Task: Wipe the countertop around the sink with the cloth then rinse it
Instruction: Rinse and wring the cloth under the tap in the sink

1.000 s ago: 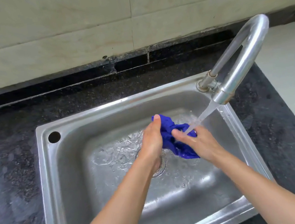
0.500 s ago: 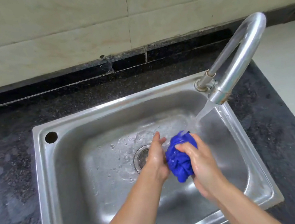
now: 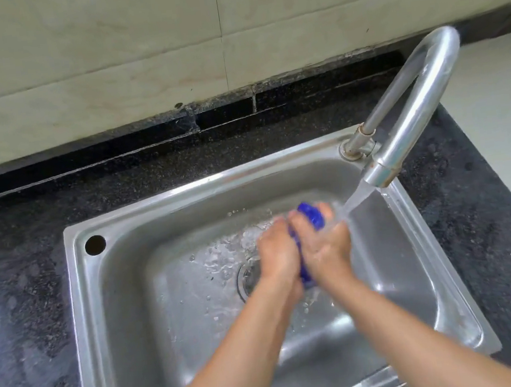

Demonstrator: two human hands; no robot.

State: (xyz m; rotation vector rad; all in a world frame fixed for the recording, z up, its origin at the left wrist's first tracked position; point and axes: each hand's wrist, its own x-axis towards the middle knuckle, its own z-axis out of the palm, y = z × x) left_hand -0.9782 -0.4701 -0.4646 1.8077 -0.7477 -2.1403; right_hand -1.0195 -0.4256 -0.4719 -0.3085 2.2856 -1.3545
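Rinsing in full swing

The sink holds only splashed water around its drain. The left hand now presses the balled cloth against the right hand, both gripping it, raised closer into the stream from the tap; wiping looks done, rinsing underway.

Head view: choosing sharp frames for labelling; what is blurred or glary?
In the head view, motion blur smears the left hand, the right hand and the blue cloth gripped between them; the faucet and the rim of the sink are sharp; glare sits on the faucet's arch and the sink floor; the wide lens bows the back edge of the countertop.
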